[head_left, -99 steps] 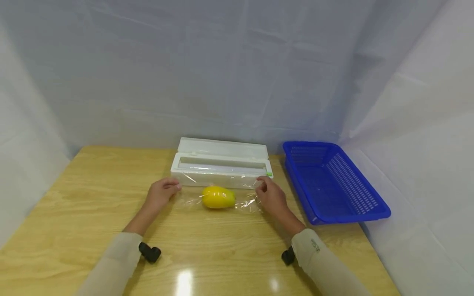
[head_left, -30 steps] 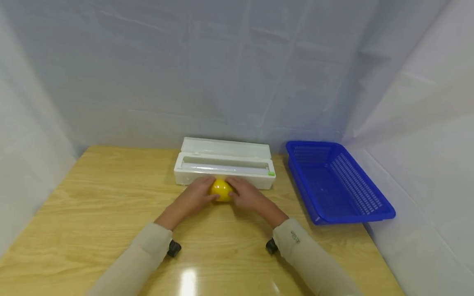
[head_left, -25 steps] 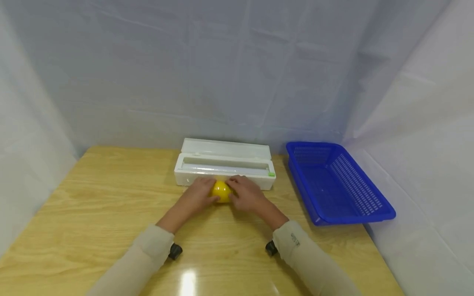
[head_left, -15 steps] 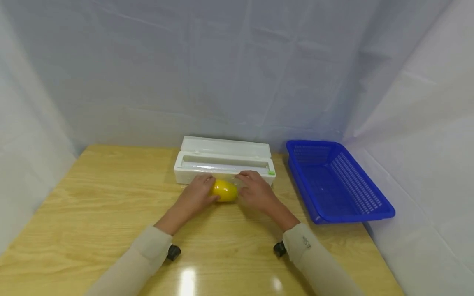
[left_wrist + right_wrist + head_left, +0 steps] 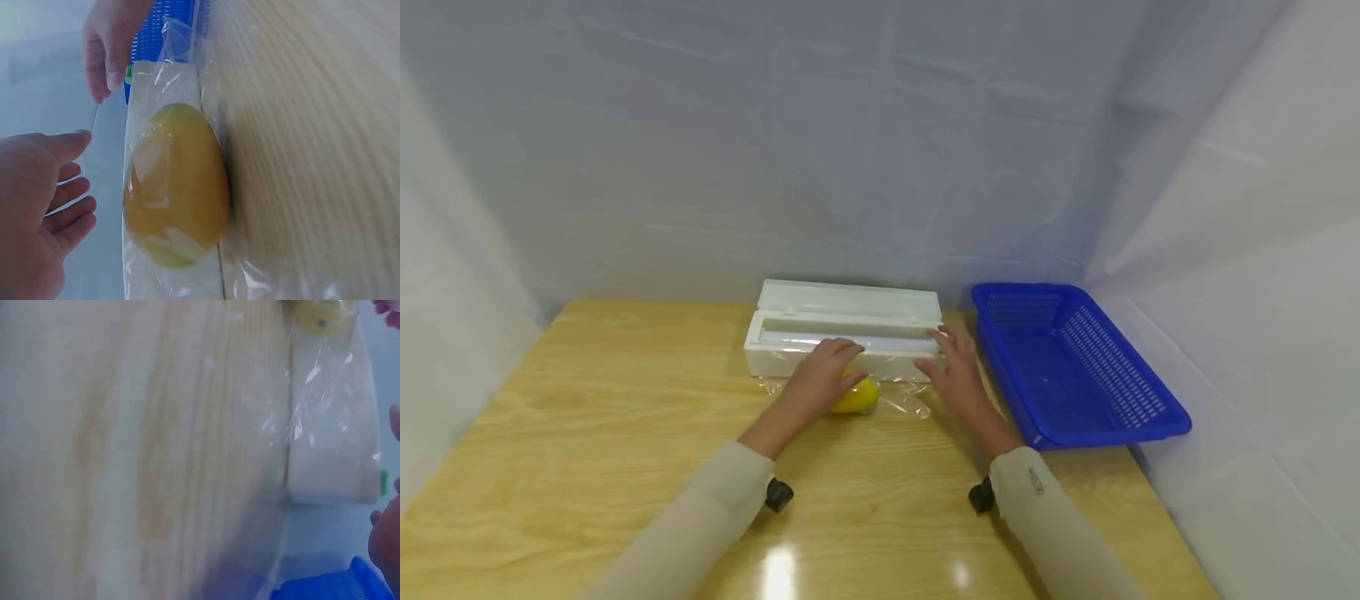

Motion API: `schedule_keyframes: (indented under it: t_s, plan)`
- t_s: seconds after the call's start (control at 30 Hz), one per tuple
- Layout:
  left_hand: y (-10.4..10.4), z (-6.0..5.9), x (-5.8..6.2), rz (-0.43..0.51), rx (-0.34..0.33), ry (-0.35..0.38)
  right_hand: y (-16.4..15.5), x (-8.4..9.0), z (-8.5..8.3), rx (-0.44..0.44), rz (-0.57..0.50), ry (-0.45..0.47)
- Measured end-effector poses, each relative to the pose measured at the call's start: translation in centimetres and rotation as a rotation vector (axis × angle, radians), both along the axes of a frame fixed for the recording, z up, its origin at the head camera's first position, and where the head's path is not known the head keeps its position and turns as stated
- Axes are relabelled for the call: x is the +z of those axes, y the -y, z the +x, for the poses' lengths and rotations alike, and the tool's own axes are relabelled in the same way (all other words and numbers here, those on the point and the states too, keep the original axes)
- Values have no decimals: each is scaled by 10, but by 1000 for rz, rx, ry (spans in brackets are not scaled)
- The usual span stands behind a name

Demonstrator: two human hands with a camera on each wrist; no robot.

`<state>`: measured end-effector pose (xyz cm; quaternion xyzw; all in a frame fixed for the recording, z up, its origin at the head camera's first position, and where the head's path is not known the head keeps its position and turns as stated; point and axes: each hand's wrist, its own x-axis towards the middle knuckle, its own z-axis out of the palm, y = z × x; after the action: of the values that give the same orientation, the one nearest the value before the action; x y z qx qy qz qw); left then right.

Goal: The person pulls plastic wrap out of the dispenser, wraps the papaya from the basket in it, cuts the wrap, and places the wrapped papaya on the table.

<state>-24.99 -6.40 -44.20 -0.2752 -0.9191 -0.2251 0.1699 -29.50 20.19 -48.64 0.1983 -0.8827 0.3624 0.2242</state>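
Yellow mango [image 5: 857,397]: oval, smooth skin, lying on its side on the table [image 5: 587,400], near the middle of the far edge. It is covered by clear cling film [image 5: 904,398], wrinkled and glossy, running from the open white dispenser box [image 5: 842,337] down over the fruit onto the table. The box sits against the far edge, lid folded back, long side parallel to that edge

A wooden table [image 5: 587,433] carries a white film dispenser [image 5: 842,337] at its far edge, lid open. Just in front of it a yellow fruit [image 5: 857,398] lies on clear film [image 5: 906,400]. A blue basket [image 5: 1075,367] sits at the right, beside the dispenser.
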Motion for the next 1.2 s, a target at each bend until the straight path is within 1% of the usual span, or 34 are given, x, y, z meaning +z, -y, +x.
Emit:
schedule_keyframes:
  t_s: [0.07,0.17,0.27,0.33,0.4,0.5,0.6,0.67,0.83,0.9,1.0,1.13,1.2]
  plan:
    - [-12,-8,2,15,-19,7,-4,-2,-4,-28,-18,62]
    - [-31,-20,5,33,-53,6,-9,-4,-10,-50,-45,110]
    - [-49,-31,7,28,-89,-10,-13,-6,-15,-33,-55,91]
    - [-61,-39,5,20,-119,-25,-16,-9,-18,-4,-85,79]
    - [-71,-46,3,17,-153,-30,-18,-13,-20,16,-113,89]
    - [-88,-55,0,9,-202,-24,-23,-18,-23,31,-149,115]
    - [-100,-63,-3,-1,-229,4,-25,-19,-22,39,-141,136]
    - [-107,-68,-5,3,-248,14,-26,-18,-21,52,-142,129]
    - [-120,-75,-7,16,-285,36,-25,-19,-22,54,-195,159]
    - [-122,-76,-9,20,-285,39,-25,-20,-22,59,-222,191]
    - [-125,-78,-10,56,-282,44,-24,-21,-23,69,-268,226]
    - [-127,-80,-11,123,-290,56,-23,-20,-22,74,-326,213]
    - [-128,-81,-12,145,-291,70,-23,-21,-22,75,-335,206]
